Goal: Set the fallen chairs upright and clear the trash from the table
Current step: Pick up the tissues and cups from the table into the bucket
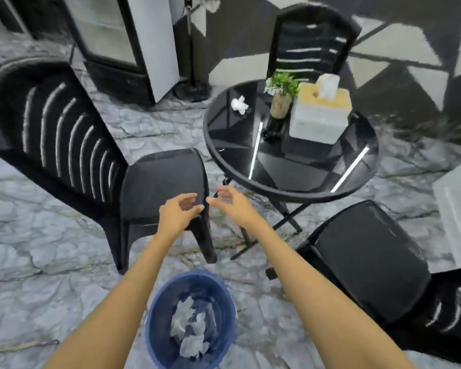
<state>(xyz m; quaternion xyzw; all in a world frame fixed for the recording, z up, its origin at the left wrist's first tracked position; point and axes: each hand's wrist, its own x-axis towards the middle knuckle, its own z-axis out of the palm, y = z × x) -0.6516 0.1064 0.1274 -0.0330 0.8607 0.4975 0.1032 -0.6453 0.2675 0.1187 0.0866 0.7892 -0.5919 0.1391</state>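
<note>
Fingers (189, 202) of both hands are spread and empty, the left hand (179, 211) and right hand (230, 203) almost meeting above the floor. Three black chairs stand upright around the round glass table (290, 193): left chair (91, 161), far chair (312, 41), right chair (370, 257). Near the table's far edge lies crumpled tissue (239, 103), beside a tissue box (320, 115). More tissue fills the blue bin (192, 320). No writing is legible.

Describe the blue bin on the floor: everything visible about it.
The blue bin is a round, open-topped bucket, apparently plastic, standing upright on the marbled floor at bottom centre, between the person's forearms. Several crumpled white tissues lie inside. It sits just in front of the left black chair, apart from it. Neither hand touches it.
</note>
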